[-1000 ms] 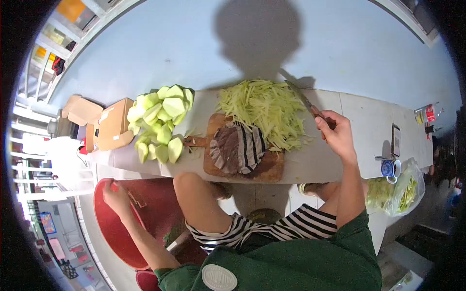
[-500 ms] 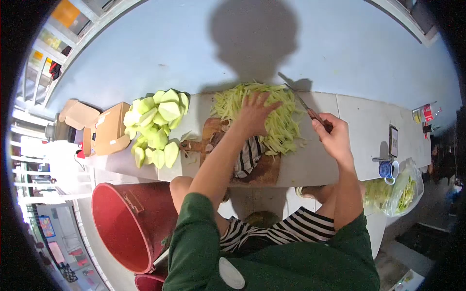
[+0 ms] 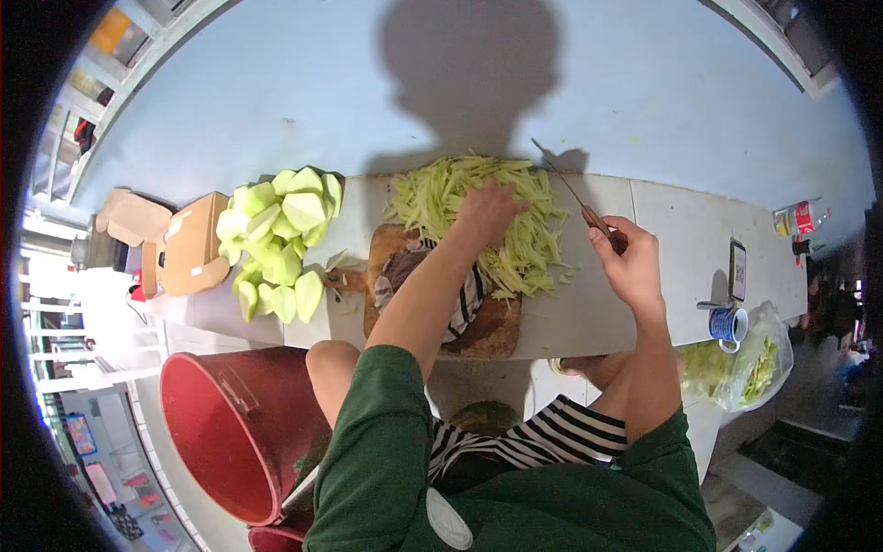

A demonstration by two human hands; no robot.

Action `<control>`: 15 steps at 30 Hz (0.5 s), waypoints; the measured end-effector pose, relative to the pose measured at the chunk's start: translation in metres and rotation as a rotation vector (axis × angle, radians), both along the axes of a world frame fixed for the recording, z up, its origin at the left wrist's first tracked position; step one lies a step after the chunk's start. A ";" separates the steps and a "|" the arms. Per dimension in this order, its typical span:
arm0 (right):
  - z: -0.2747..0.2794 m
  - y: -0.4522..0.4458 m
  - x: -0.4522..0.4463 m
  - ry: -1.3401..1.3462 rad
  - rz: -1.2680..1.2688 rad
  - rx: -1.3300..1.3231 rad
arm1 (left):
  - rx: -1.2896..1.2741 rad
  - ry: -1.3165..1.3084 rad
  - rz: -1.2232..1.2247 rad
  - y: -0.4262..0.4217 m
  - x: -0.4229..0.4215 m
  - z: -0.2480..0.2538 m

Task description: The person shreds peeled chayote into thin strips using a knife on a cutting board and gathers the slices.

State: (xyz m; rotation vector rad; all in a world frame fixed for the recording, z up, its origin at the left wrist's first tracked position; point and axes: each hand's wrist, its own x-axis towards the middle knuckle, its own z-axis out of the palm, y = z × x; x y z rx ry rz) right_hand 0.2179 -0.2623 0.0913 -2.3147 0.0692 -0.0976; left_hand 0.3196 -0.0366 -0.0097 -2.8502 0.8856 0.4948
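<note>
My left hand (image 3: pixel 495 212) rests in a heap of pale green shreds (image 3: pixel 437 189) on the table, its fingers curled into them and fingertips hidden. In my right hand (image 3: pixel 630 262) is a knife (image 3: pixel 593 217), gripped by its brown handle, with the thin blade pointing up and left toward the wall. Below the heap lies a wooden cutting board (image 3: pixel 497 331), partly hidden by my left forearm. A striped cloth (image 3: pixel 467 304) lies on the board. To the left, peeled pale green fruits (image 3: pixel 280 221) are piled up.
An open cardboard box (image 3: pixel 193 248) stands at the far left. A large red bin (image 3: pixel 248 423) is below the table (image 3: pixel 598 317). On the right are a phone (image 3: pixel 738 271), a blue cup (image 3: pixel 727 324), a bottle (image 3: pixel 802 217) and a plastic bag of green shreds (image 3: pixel 759 368).
My left hand has gone from spread fingers on top of the shreds to curled fingers, slightly lower and right. My right hand keeps the knife in nearly the same place.
</note>
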 end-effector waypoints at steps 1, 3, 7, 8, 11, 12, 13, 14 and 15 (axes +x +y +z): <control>-0.003 -0.001 0.001 0.000 0.005 -0.005 | -0.083 -0.030 0.003 0.003 0.000 -0.009; -0.010 -0.002 0.002 0.001 -0.001 0.024 | -0.171 -0.061 0.008 0.009 0.001 -0.025; -0.012 -0.001 0.002 -0.009 -0.008 0.020 | -0.249 -0.117 -0.011 0.017 0.010 -0.031; -0.010 -0.001 0.002 -0.007 -0.008 -0.002 | -0.254 -0.068 0.004 0.018 0.014 -0.026; -0.011 -0.003 0.003 -0.009 -0.008 -0.017 | -0.463 -0.074 0.218 0.030 0.018 0.006; -0.012 -0.003 0.003 -0.010 -0.011 -0.009 | -0.462 -0.073 0.220 0.035 0.020 0.008; -0.011 -0.003 0.003 -0.010 -0.010 -0.007 | -0.630 -0.193 0.263 0.039 0.023 0.010; -0.009 -0.002 0.002 -0.010 -0.013 -0.015 | -0.798 -0.316 0.304 0.042 0.025 0.013; -0.007 -0.001 0.002 -0.012 -0.015 -0.022 | -0.796 -0.320 0.304 0.044 0.026 0.018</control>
